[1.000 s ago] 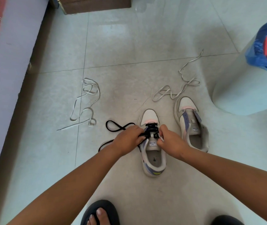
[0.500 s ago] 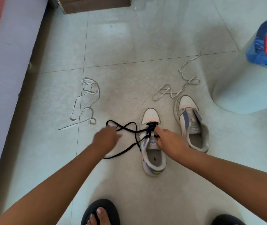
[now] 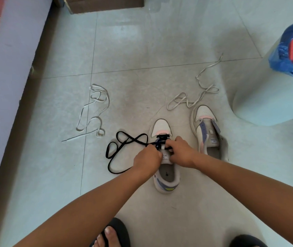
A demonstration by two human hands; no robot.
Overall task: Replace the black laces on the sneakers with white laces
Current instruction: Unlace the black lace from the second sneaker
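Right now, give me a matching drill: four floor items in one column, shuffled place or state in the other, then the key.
Items:
1. black lace
2. left sneaker
3. right sneaker
4. blue bag

States:
A. no lace in it, no hand on it
B. far right edge of the view, on a pale bin
C. partly pulled out, loose loops lying left of the shoe
D. under the left hand and right hand, some lace in its front eyelets

Pairs: 1-C, 2-D, 3-A, 4-B
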